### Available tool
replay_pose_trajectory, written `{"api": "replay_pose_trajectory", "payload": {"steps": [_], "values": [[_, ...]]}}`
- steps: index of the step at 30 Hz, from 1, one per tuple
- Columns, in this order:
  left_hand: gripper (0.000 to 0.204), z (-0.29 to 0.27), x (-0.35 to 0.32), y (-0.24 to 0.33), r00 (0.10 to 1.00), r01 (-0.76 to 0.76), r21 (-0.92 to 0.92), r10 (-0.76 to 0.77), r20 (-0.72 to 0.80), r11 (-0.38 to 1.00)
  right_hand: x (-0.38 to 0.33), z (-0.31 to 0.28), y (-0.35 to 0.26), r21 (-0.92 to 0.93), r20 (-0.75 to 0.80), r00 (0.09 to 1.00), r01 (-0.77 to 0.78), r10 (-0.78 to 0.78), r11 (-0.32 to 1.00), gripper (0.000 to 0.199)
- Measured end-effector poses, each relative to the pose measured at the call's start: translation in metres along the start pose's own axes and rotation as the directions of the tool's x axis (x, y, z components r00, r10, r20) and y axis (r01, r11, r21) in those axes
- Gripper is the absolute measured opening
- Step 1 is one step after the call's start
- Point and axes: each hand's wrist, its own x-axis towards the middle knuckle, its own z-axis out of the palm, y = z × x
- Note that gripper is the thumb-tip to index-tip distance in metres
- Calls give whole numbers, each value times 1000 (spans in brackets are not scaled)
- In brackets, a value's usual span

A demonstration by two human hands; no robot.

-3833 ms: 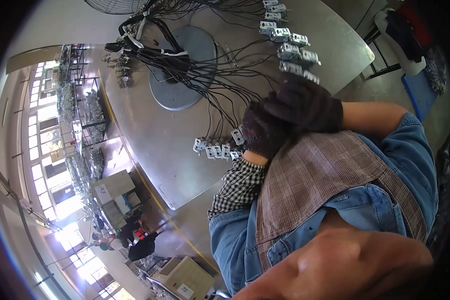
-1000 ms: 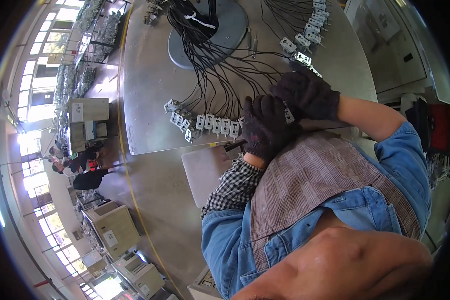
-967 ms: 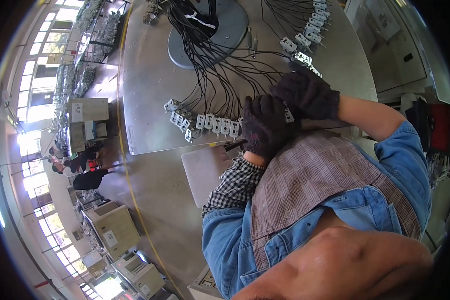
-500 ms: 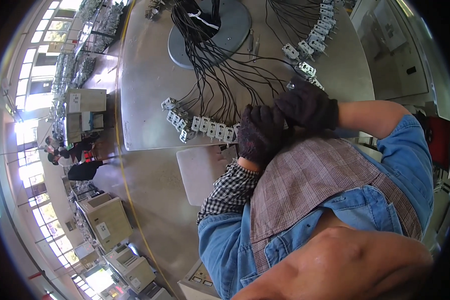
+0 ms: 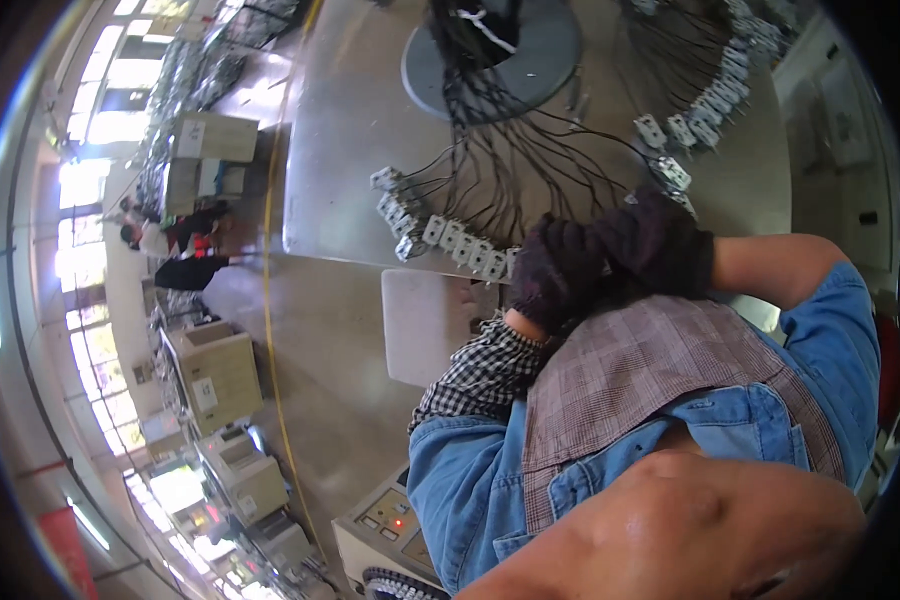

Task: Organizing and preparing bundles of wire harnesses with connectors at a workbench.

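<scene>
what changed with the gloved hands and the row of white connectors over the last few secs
The view swung, so the grey metal table now sits higher in frame. The dark-gloved left hand and dark-gloved right hand stayed pressed together at the table edge; what they hold is hidden. The row of small white connectors on black wires lies as before; nothing visibly taken or let go.

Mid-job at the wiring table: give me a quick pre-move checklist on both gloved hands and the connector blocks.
1. Left hand gloved: ok.
2. Right hand gloved: ok.
3. Both hands together at the table edge: ok.
4. What the hands grip: cannot tell, hidden under the gloves.
5. Row of small white connector blocks by the left hand, lying on the table: ok.
6. Black wires untangled: not ok, they cross.
</scene>
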Motion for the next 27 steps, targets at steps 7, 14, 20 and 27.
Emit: {"api": "replay_pose_trajectory", "payload": {"steps": [7, 14, 20, 27], "values": [[43, 7, -4, -9, 990, -67, -16, 65, -128, 998, 6, 3, 12, 86, 7, 998, 60, -61, 994, 35], [51, -10, 20, -14, 958, 112, -142, -69, 277, 984, 10, 20, 32, 233, 132, 991, -7, -24, 972, 38], [59, 0, 1, -7, 999, 11, -4, -10, 45, 1000, -6, -4, 19, 258, -32, 999, -10, 19, 966, 72], [73, -22, 14, 21, 992, 121, -14, -121, -28, 993, -74, -55, 82, 609, 50, 665, -611, 745, 505, 68]]}}
